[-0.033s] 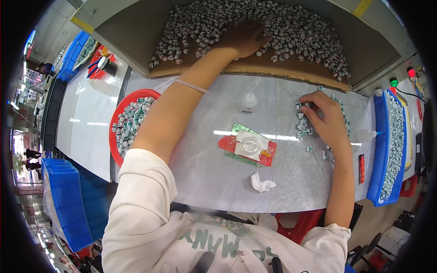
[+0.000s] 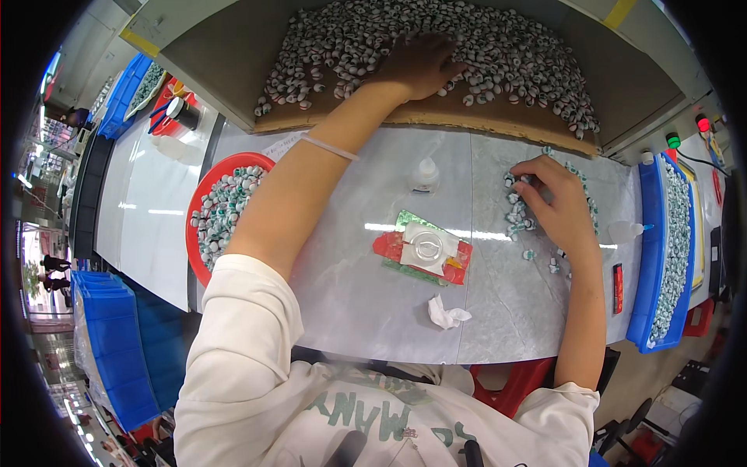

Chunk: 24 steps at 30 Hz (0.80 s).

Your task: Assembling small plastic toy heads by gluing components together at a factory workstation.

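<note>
Left hand [image 2: 420,66]: grip released, palm flat on the heap of small green-and-white parts [image 2: 513,54] in the brown bin. Right hand [image 2: 556,206]: grip clenched over a small cluster of parts [image 2: 517,222] on the grey table [image 2: 350,288]; contents hidden.

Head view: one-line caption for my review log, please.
Left hand rests on the heap of small white-and-green parts in the brown tray; right hand fingers a small cluster on the grey table.
</note>
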Each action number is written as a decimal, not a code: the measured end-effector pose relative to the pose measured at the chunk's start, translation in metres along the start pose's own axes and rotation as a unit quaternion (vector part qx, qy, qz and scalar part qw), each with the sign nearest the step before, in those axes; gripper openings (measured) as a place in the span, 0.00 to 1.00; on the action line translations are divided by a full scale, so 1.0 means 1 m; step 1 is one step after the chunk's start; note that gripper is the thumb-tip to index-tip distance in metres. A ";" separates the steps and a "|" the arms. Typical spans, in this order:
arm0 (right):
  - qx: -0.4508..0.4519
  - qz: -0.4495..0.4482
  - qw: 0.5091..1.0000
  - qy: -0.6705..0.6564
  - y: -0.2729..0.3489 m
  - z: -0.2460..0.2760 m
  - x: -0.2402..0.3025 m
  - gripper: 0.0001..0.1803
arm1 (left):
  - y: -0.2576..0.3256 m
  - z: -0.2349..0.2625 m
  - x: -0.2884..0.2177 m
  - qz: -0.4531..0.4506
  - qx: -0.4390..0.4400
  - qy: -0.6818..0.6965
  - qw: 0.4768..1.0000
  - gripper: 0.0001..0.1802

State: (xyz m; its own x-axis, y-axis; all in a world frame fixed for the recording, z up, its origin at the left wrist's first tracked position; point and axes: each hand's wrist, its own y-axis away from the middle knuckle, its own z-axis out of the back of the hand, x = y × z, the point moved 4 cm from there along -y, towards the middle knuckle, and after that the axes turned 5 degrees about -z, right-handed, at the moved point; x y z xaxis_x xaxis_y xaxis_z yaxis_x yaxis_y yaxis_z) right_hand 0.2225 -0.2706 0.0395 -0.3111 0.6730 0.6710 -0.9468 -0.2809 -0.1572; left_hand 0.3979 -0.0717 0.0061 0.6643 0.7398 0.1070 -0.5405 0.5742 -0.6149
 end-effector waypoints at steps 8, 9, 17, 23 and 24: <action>-0.001 -0.003 1.000 -0.006 0.002 0.002 -0.001 0.09 | 0.011 0.008 0.021 -0.089 0.071 0.030 0.993 0.27; 0.000 -0.001 1.000 -0.009 0.002 0.001 0.000 0.09 | 0.015 0.009 0.033 -0.090 0.071 0.030 0.993 0.27; -0.001 -0.007 1.000 -0.006 0.002 0.001 -0.003 0.09 | 0.049 0.037 0.079 -0.004 0.071 0.088 0.994 0.22; -0.001 -0.009 1.000 0.001 0.002 0.001 -0.002 0.09 | 0.064 0.056 0.098 0.086 0.115 0.070 0.987 0.22; -0.001 -0.007 1.000 0.003 0.002 0.001 -0.002 0.09 | 0.067 0.059 0.102 0.087 0.115 0.069 0.987 0.22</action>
State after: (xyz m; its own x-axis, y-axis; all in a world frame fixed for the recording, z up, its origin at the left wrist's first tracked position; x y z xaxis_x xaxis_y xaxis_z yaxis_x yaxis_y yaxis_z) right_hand 0.2210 -0.2732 0.0390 -0.2987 0.6804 0.6692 -0.9511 -0.2700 -0.1500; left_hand 0.3991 0.0625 0.0216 0.6066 0.7886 -0.1008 -0.7447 0.5192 -0.4194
